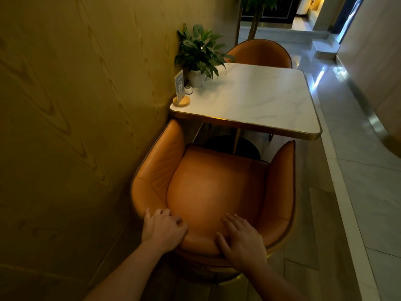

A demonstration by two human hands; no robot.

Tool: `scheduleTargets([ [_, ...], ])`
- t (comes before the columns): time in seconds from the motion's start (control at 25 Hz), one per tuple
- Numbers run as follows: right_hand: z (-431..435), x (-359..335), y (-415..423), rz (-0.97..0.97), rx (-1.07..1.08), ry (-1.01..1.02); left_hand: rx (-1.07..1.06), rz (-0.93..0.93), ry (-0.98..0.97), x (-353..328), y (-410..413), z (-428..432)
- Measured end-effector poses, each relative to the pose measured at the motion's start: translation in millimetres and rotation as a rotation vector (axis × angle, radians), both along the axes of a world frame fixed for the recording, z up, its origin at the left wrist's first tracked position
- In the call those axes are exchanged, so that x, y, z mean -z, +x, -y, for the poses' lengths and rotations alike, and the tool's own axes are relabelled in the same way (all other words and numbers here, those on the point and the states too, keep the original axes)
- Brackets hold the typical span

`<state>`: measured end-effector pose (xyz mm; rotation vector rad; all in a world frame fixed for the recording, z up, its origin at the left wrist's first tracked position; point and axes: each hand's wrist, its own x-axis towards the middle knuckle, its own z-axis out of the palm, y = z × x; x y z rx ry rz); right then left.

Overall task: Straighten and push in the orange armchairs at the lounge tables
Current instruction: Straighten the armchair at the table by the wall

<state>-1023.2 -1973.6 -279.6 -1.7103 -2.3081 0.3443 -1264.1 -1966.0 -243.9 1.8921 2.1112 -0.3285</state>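
An orange armchair stands right below me, facing a white marble table with a gold rim. Its armrest tips reach the table's near edge and the seat lies outside it. My left hand holds the top of the backrest on the left, fingers curled over the edge. My right hand lies on the backrest top to the right, fingers spread over the inner padding, thumb over the rim. A second orange armchair sits at the table's far side, its back close to the tabletop.
A wood-grain wall runs close along the left of chair and table. On the table's left stand a potted plant, a small sign on a round wooden base and a white call button. A tiled aisle runs on the right.
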Motion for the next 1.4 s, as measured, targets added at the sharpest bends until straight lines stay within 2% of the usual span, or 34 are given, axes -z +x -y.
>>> scheduleTargets([
  [0.08,-4,2,4,-0.029,-0.06,0.031,-0.028,0.024,0.069,5,1,1],
  [0.2,-9,-3,9,-0.057,-0.084,-0.037,-0.042,0.038,0.078,7,4,0],
  [0.32,-15,-12,11,0.001,-0.096,-0.11,-0.05,0.049,0.079,6,7,-4],
  [1.24,-13,-13,8,0.079,-0.026,-0.151,-0.071,0.06,0.148,6,7,-4],
  [1.4,-6,-22,4,0.135,0.027,-0.223,-0.015,0.048,0.074,0,6,-6],
])
